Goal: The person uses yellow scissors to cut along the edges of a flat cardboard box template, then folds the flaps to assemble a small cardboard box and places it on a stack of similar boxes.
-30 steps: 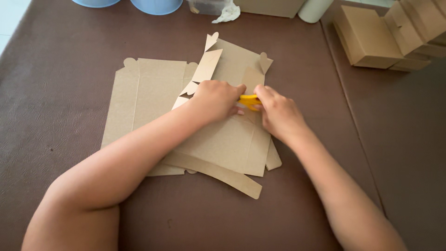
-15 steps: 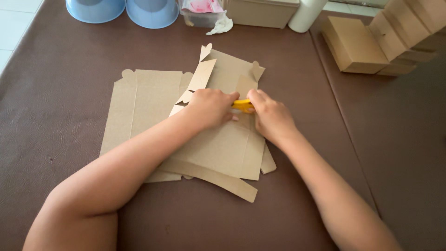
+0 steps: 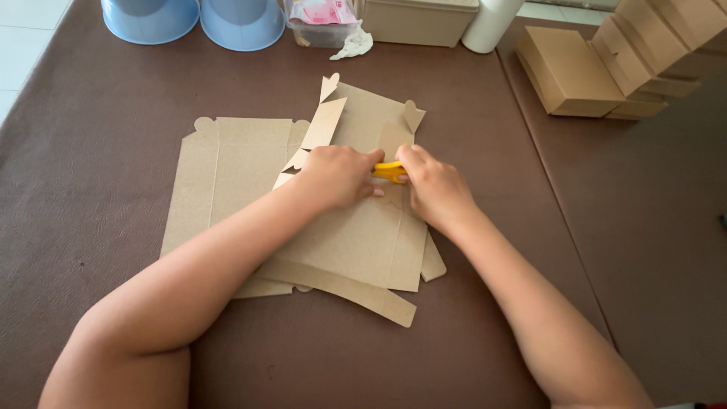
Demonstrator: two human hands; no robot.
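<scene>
Cardboard blank point(image 3: 363, 235) flat, unfolded; left hand point(image 3: 337, 176) and right hand point(image 3: 435, 189) both clamped on yellow tool point(image 3: 390, 171), folded boxes point(image 3: 598, 64) far right.

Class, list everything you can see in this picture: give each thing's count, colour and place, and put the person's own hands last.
flat cardboard sheets: at least two, tan, overlapping at the middle of the table
yellow tool: one, yellow, between the two hands on the top sheet; its kind cannot be told
folded boxes: several, tan, stacked at the far right
blue tubs: two, light blue, far left edge
clear container: one, holds something pink, far middle, white crumpled scrap beside it
beige lidded box: one, far middle
white cylinder: one, right of the beige box
table: one, dark brown
left hand: one, pressing on the top sheet, at the yellow tool
right hand: one, on the yellow tool
</scene>
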